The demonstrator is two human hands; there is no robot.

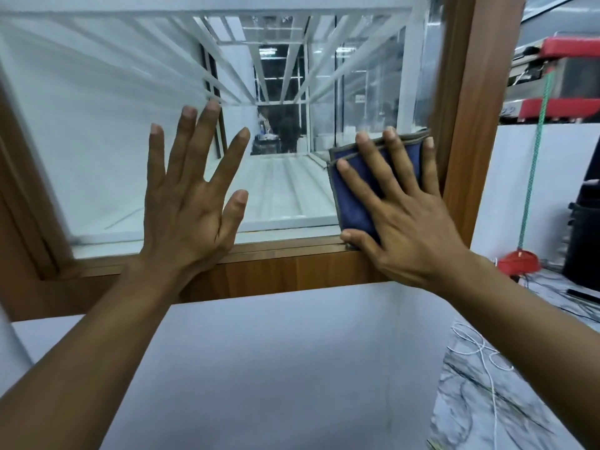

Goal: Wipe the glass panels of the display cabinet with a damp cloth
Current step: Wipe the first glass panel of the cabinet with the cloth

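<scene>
The display cabinet has a wooden frame [461,131] around a glass panel [107,131], with white shelves inside. A folded blue cloth [355,196] with a grey edge lies flat against the glass at the panel's lower right corner. My right hand [399,216] presses it there with straight, spread fingers. My left hand [191,193] lies flat on the glass left of centre, fingers spread, its heel near the lower frame rail [292,254].
A white surface [276,368] lies below the cabinet. White cord [480,355] trails over marbled flooring at the lower right. A green rope [535,151], a red base [519,261] and red-and-steel equipment [558,82] stand to the right.
</scene>
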